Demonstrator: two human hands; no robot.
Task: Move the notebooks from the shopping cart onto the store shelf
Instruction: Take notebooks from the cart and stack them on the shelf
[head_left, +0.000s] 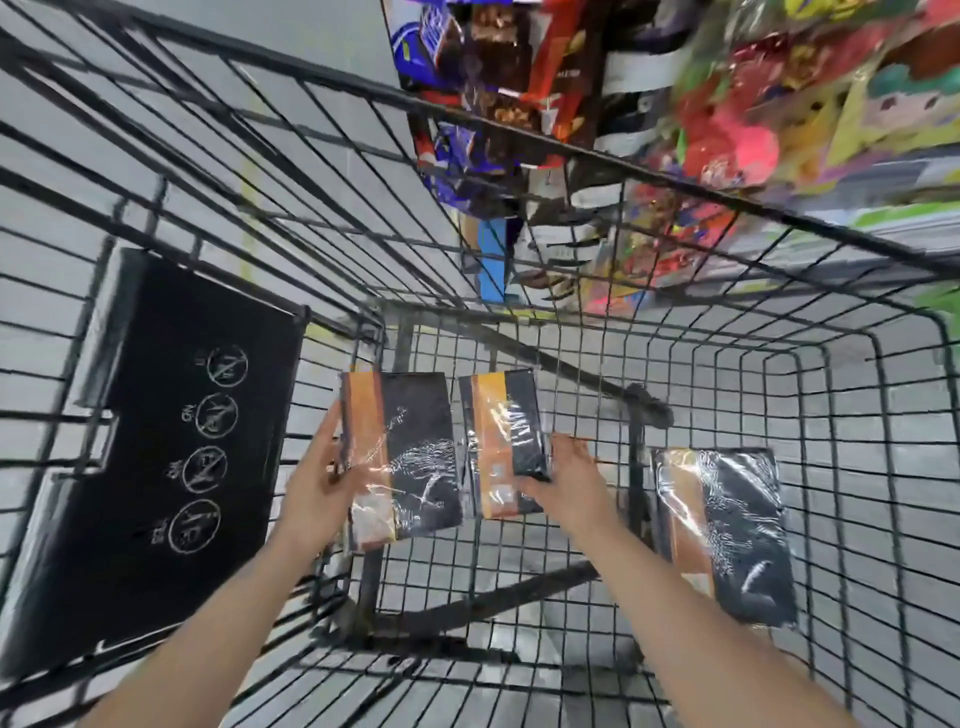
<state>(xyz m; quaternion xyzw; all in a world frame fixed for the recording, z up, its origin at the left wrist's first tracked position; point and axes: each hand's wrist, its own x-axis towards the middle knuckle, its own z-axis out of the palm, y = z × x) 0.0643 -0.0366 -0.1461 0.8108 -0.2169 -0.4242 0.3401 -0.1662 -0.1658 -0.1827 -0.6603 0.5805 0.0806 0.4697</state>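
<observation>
Both hands reach into the shopping cart (727, 374), each grasping a plastic-wrapped notebook: the left hand (319, 480) clasps the left notebook (397, 460) by its left edge, the right hand (569, 475) pinches the middle notebook (501, 441) at its right edge. A third notebook (724, 530) lies on the cart floor near the right wall. Blurred store shelf (675, 104) goods show beyond the cart's far rim.

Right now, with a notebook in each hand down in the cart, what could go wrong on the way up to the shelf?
The shiny wrap on the left notebook may slip in the left hand. The right hand holds the middle notebook only by its edge, so it could tilt and drop. Either could snag the cart's wire wall. A third notebook is easily forgotten.
</observation>
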